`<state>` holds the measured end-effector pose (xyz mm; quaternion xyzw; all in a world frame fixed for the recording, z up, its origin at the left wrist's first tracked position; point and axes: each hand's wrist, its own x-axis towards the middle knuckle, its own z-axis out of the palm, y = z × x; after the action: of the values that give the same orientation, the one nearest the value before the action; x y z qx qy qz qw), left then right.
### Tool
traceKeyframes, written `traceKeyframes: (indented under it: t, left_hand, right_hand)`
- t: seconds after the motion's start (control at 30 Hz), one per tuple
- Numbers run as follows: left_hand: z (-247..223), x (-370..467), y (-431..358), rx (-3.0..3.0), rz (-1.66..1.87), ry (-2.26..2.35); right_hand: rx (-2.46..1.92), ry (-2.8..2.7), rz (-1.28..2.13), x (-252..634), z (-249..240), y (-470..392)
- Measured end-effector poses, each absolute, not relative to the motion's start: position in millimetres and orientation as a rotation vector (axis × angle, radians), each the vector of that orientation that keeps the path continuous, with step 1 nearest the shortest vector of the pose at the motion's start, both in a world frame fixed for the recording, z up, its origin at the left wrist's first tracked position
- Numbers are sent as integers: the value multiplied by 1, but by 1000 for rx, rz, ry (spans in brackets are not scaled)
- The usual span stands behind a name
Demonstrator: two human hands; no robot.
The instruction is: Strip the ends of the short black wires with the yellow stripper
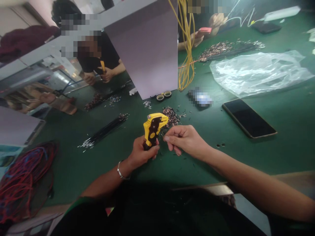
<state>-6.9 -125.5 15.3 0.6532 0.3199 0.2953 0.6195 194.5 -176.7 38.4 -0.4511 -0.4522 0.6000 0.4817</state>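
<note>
My left hand (pixel 141 152) is wrapped around the dark handle of a yellow-and-black wire stripper (pixel 154 126), its head pointing up and to the right. Just right of the tool, my right hand (pixel 184 139) has thumb and fingertips pinched together; whatever sits between them is too small to make out. Beyond the stripper's head lies a pile of short black wires with bare copper ends (pixel 172 117), partly hidden by the tool. A bundle of longer black wires with silvery tips (pixel 104 131) rests on the green table (pixel 137 180) to the left.
A phone (pixel 249 118) and a clear plastic bag (pixel 261 73) lie to the right. Two tape rolls (pixel 163 96) sit by a pale upright panel (pixel 155 49). Yellow cables (pixel 186 49) hang beside it. Red cables (pixel 24 180) are coiled at left. Other people work across the table.
</note>
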Motion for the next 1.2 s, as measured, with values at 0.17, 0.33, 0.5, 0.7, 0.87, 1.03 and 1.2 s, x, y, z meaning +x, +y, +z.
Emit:
traceKeyframes:
  t: [0.17, 0.33, 0.5, 0.7, 0.87, 1.03, 1.2]
  left_hand:
    - [19, -5, -118, 1313, 571, 583]
    - [24, -7, -109, 1165, 476, 474]
    - [27, -11, -102, 1134, 390, 414]
    - [27, -13, -99, 1157, 370, 396]
    - [28, -16, -96, 1170, 337, 380]
    - [30, -18, -95, 1134, 317, 341]
    - [37, -17, -93, 1097, 302, 299]
  right_hand:
    - [-1145, -1133, 1346, 203, 36, -174]
    - [-1188, -1131, 1223, 214, 34, -168]
    - [-1202, -1116, 1170, 223, 34, -164]
    - [-1136, -1154, 1245, 227, 32, -161]
    - [-1084, -1144, 1300, 227, 32, -159]
    - [-1064, -1095, 1330, 229, 34, -158]
    - [-1123, -1067, 1256, 229, 33, -157]
